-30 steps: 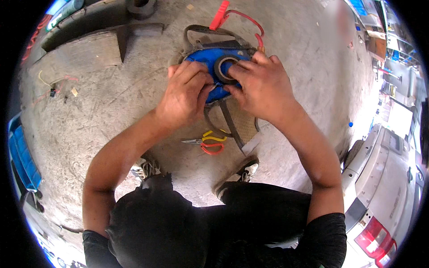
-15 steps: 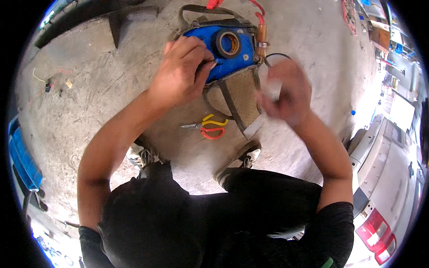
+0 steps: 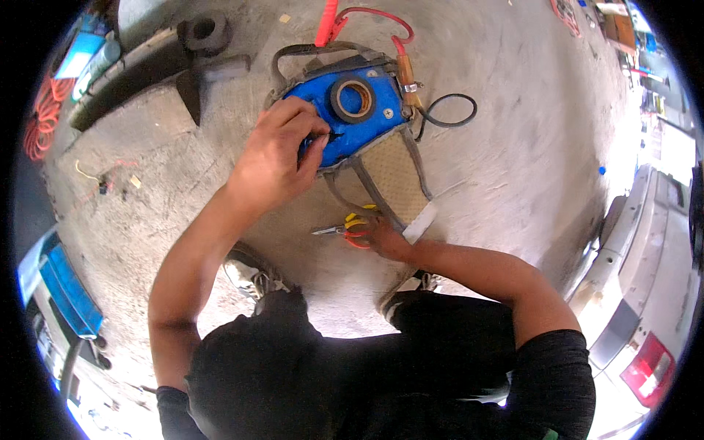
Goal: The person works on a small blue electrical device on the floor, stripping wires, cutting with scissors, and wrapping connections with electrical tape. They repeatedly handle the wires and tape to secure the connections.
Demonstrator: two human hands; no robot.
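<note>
Bare concrete floor [image 3: 513,147], stained. Lying directly on it: blue pad with straps [image 3: 352,125], yellow-handled pliers [image 3: 345,229], black cable loop [image 3: 447,110], orange cord [image 3: 40,121].

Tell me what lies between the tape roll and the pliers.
In the head view, blue pad, then tan mat and gray straps separate tape roll from pliers.

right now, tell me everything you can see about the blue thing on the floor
The blue part is a flat, plastic-looking panel with rounded corners, lying face up on the concrete floor on a worn tan pad with grey straps. A roll of dark tape sits on its top. A red cable runs in at its upper right corner through a brown fitting. The left hand presses on its lower left edge, fingertips beside a small dark gap. The right hand is away from it, at the pliers.
</note>
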